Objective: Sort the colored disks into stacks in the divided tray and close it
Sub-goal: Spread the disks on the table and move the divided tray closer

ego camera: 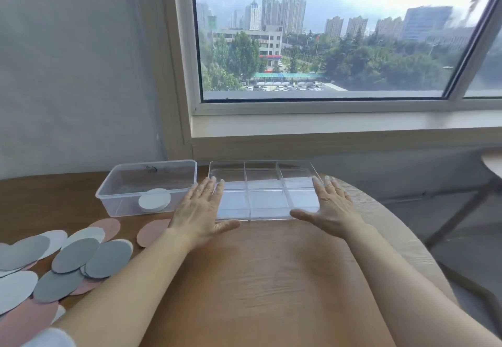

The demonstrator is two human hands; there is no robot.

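Far left of the divided tray, a loose heap of disks (pixel 68 259) on the wooden table (pixel 258 278): grey, white and pink, overlapping, unsorted. Nearer the tray, one pink disk (pixel 152 231) lying flat, partly under the left forearm. Just left of the tray, and apparently touching it, a clear tub (pixel 148 186) holding a short stack of white disks (pixel 154 200).

Left hand (pixel 197 210) flat and spread, grasping nothing, fingers over the tray's left edge, thumb along its near rim. Divided tray (pixel 263 191) itself clear, six compartments, every one empty; no lid distinguishable from the tray. Right hand (pixel 330 208) mirrored at the tray's right edge, likewise flat and unclenched, thumb pointing inward along the near rim.

Judged as squaring up the tray before any sorting. To do it well: press lightly and evenly from both sides, since clear plastic on smooth wood should slide readily and a one-sided push would skew it against the tub. Draw it a little toward the body and the heap, shortening each reach from the disks. Keep the left forearm lifted off the pink disk so nothing drags along. Then lift disks by the edge, one colour per compartment, stacked flat so the closing goes cleanly.
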